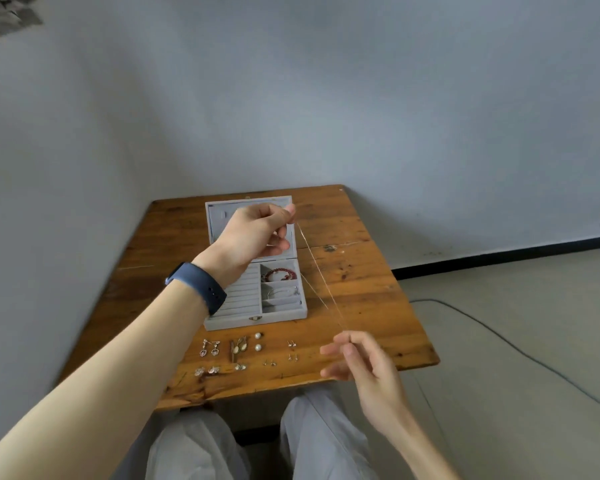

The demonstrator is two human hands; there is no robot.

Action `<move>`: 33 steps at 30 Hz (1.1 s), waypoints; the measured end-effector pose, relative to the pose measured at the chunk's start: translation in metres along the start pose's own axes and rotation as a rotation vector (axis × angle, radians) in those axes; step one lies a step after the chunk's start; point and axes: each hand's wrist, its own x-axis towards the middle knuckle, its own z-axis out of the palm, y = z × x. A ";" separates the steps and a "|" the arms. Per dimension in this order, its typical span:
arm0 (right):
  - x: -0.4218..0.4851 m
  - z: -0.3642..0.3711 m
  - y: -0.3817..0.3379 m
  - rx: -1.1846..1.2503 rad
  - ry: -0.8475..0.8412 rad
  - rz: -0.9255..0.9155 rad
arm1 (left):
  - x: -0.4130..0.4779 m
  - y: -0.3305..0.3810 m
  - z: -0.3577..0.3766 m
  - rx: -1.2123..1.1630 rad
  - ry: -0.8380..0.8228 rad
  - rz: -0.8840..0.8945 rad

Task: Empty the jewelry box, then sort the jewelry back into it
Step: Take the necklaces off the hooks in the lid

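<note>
Wooden bench (361, 278): grey jewelry box (222, 323) open, red bead bracelet (280, 273) and silver bangle (282, 291) in right compartments. Left hand (257, 233) and right hand (357, 358) pinch thin chain (317, 271), stretched between.

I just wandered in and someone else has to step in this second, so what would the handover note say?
Left grip: raised before the open jewelry box, pinching one end of the chain necklace.
Right grip: lower, near the wooden table's front edge, pinching the other end; the chain is stretched between them.
In the box: red bead bracelet and silver bracelet, in separate right-side compartments.
On the table: earrings in rows before the box.
Left: necklace and earrings must end up sorted into the box.
</note>
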 end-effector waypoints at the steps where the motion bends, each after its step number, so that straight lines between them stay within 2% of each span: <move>1: -0.005 -0.006 0.002 0.024 0.022 0.014 | 0.005 -0.009 0.007 0.015 0.000 -0.030; 6: -0.022 -0.041 0.009 0.049 0.075 0.144 | 0.034 -0.041 0.044 0.025 -0.029 -0.134; 10: -0.026 -0.063 0.020 0.020 0.061 0.260 | 0.061 -0.051 0.076 0.152 -0.098 -0.167; 15: -0.024 -0.071 0.036 0.079 0.232 0.329 | 0.089 -0.066 0.105 0.253 -0.143 -0.153; 19: -0.015 -0.072 0.048 0.133 0.324 0.356 | 0.104 -0.084 0.109 0.309 -0.128 -0.143; 26: -0.002 -0.067 0.060 0.064 0.376 0.363 | 0.129 -0.113 0.088 0.631 -0.078 -0.072; 28: 0.000 -0.064 0.060 -0.051 0.359 0.346 | 0.133 -0.120 0.085 0.731 -0.070 -0.024; 31: 0.004 -0.057 0.062 -0.468 0.354 0.232 | 0.138 -0.132 0.082 0.944 -0.083 0.084; 33: 0.008 -0.048 0.064 -0.659 0.357 0.165 | 0.141 -0.141 0.080 1.055 -0.105 0.123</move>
